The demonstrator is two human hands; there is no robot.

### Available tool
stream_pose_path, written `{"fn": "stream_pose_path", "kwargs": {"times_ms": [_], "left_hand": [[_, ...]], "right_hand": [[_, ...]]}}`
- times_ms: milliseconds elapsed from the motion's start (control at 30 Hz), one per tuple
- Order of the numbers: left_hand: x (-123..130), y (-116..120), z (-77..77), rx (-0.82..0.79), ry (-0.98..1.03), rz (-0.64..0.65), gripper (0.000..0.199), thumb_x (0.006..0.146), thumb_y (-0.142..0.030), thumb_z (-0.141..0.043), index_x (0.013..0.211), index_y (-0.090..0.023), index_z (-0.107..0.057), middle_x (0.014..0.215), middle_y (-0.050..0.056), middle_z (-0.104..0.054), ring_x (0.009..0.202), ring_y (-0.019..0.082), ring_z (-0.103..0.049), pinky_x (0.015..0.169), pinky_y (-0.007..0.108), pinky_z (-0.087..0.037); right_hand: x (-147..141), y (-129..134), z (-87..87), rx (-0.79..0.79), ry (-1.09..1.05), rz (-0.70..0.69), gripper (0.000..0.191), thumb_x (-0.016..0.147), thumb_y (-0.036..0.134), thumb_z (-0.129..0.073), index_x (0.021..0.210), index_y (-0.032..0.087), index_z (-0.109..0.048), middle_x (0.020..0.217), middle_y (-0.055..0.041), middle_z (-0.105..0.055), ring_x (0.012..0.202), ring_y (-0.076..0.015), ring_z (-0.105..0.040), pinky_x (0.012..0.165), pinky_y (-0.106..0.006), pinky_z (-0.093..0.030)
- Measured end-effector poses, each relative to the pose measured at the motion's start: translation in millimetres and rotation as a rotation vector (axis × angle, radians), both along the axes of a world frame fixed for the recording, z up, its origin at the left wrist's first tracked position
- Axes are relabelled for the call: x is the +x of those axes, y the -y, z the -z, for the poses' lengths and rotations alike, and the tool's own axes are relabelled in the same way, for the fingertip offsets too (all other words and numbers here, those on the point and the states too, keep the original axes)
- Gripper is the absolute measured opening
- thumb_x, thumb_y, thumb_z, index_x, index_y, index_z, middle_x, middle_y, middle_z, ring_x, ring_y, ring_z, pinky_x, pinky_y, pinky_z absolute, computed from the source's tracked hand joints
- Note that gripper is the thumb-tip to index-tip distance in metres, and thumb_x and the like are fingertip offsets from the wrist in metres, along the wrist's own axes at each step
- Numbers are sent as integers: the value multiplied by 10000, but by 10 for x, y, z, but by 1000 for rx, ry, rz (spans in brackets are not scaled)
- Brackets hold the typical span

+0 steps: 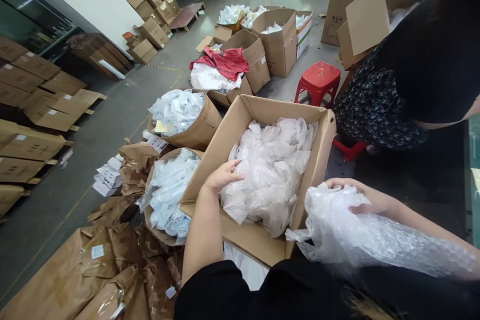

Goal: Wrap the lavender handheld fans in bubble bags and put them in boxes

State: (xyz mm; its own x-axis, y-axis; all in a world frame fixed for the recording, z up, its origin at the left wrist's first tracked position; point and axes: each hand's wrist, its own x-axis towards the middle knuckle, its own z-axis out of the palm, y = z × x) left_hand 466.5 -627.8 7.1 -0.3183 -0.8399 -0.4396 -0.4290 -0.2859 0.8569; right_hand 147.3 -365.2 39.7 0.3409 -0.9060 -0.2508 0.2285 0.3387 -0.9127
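In front of me is a cardboard box (258, 104) with a heap of clear bubble-wrap pieces (268, 170) in it. My left hand (224, 176) reaches over the box's left wall to the near-left side of the heap. Its thumb and forefinger are apart, and its fingertips are at the wrap; the other fingers are partly hidden. Beyond the right wall, my right hand (362, 195) is closed on a bunch of bubble wrap (337, 225). That bunch trails back along my right forearm, and its loose end hangs by the box's near-right corner.
On the left stand containers of pale wrapped items (174, 190) and brown paper packages (86, 265). Further back are open cartons (279, 50) and a red stool (319, 80). A person in patterned clothing (375, 95) is close on my right.
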Motion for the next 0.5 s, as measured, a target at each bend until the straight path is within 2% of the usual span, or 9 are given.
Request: {"fn": "stream_pose_path", "kwargs": {"times_ms": [67,133,233,333,433,500], "left_hand": [[-38,-129,-203,30,-88,120,377,554,-209,-781,911,-170,-666,811,42,-661,820,197,-618,734,282,-487],[-116,-296,-338,25,-129,189,273,621,-296,-755,848,-169,-671,766,31,-644,737,169,-593,669,256,-473],[-277,-580,-431,39,-136,246,268,693,-426,-706,696,-163,-654,611,6,-569,561,122,-497,536,230,-411],[-447,-863,-439,10,-243,200,340,721,-498,-679,684,-162,-643,577,-14,-533,542,103,-468,541,227,-406],[-589,-1119,-394,-21,-453,127,318,694,-465,-725,811,-175,-668,727,0,-617,703,131,-560,692,252,-464],[-681,-1271,-345,31,-577,98,298,671,-406,-759,850,-187,-665,763,2,-634,753,142,-587,743,272,-477]], "right_hand": [[42,45,3,-89,-16,-64,478,703,376,-721,1119,177,-594,1095,-93,-577,950,-202,-599,806,-308,-488],[85,95,-45,-222,-52,-117,425,707,332,-723,1096,193,-623,1265,-105,-500,1101,-233,-547,899,-359,-461],[135,158,-155,-373,-139,-190,421,706,296,-727,1112,233,-639,1518,-73,-219,1315,-292,-367,1009,-442,-379],[131,162,-189,-422,-167,-190,424,697,287,-737,1112,260,-650,1574,-21,-30,1375,-311,-273,1041,-470,-338],[60,95,-116,-374,-20,-50,425,664,302,-760,1076,271,-663,1574,-12,-53,1370,-301,-299,1030,-455,-347],[9,44,-49,-231,89,127,445,671,398,-736,1089,267,-653,1522,-51,-260,1306,-293,-405,970,-432,-400]]}}
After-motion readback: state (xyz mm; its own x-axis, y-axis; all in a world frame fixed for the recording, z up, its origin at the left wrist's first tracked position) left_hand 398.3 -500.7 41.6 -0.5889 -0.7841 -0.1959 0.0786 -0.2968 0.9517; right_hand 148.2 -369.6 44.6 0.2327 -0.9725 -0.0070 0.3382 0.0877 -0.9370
